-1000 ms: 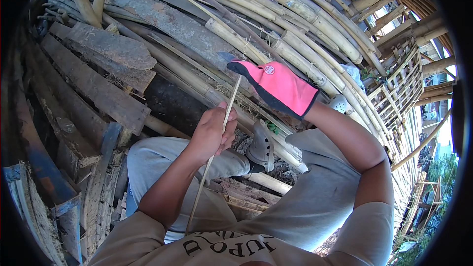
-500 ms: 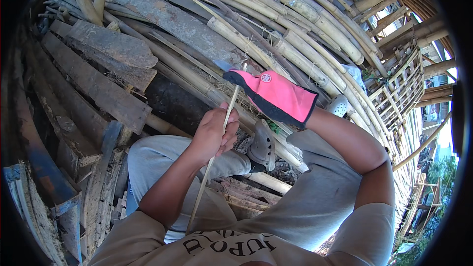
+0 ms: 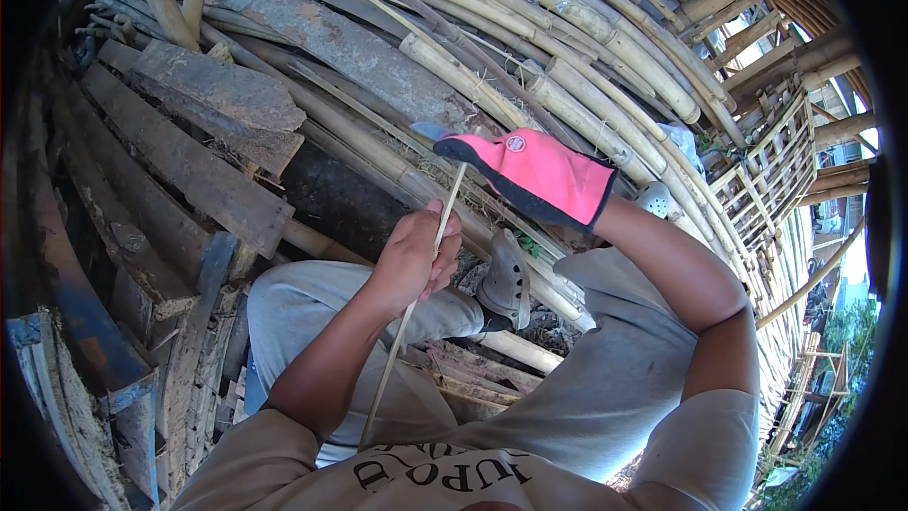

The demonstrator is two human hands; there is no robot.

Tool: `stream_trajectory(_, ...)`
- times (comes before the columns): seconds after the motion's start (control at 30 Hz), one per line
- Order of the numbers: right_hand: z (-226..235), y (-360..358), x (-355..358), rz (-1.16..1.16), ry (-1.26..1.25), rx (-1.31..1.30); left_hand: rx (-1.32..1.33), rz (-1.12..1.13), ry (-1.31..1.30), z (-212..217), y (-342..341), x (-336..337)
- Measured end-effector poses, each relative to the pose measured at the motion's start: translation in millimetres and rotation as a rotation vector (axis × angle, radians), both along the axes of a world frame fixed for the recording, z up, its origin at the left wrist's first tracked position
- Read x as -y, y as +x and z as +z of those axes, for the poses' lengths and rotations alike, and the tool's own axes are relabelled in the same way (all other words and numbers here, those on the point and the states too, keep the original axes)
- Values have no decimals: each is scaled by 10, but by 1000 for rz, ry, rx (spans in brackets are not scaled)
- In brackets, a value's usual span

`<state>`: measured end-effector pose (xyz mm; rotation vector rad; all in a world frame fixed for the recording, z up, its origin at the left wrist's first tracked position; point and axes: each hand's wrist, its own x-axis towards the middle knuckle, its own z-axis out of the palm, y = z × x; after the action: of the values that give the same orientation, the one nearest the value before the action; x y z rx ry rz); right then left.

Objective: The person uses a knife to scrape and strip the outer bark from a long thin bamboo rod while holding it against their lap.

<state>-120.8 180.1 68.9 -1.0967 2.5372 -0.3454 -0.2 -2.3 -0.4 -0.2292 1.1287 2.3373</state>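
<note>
My left hand (image 3: 416,251) is closed round a thin, pale bamboo strip (image 3: 401,331), which slants from my lap up toward the glove. The strip's upper end meets the glove's underside. My right hand, in a pink and black glove (image 3: 544,175), is closed above and right of my left hand. A short blue-grey blade (image 3: 430,130) pokes out past the gloved fingertips, seemingly a knife's; its handle is hidden in the glove.
Long bamboo poles (image 3: 605,33) lie stacked across the far side. Rough wooden planks (image 3: 189,156) are piled at the left. My shoe (image 3: 503,284) rests beyond my bent legs (image 3: 586,360). A slatted bamboo frame (image 3: 766,170) stands at the right.
The gloved hand has shifted slightly right, the blade with it. The strip's tip, which showed above the glove before, now ends at its underside. My left hand has hardly moved.
</note>
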Motion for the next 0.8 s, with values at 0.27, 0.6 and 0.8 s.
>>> stream_trajectory(0.27,3,6,-2,-61,-182,0,-24,33,-33,42,-26,25)
stream_trajectory(0.6,-149,94,72,-135,-239,141,-45,4,18,39,-37,74)
stream_trajectory(0.8,-184,5,-27,-18,-320,111,-42,34,-17,30,-26,26)
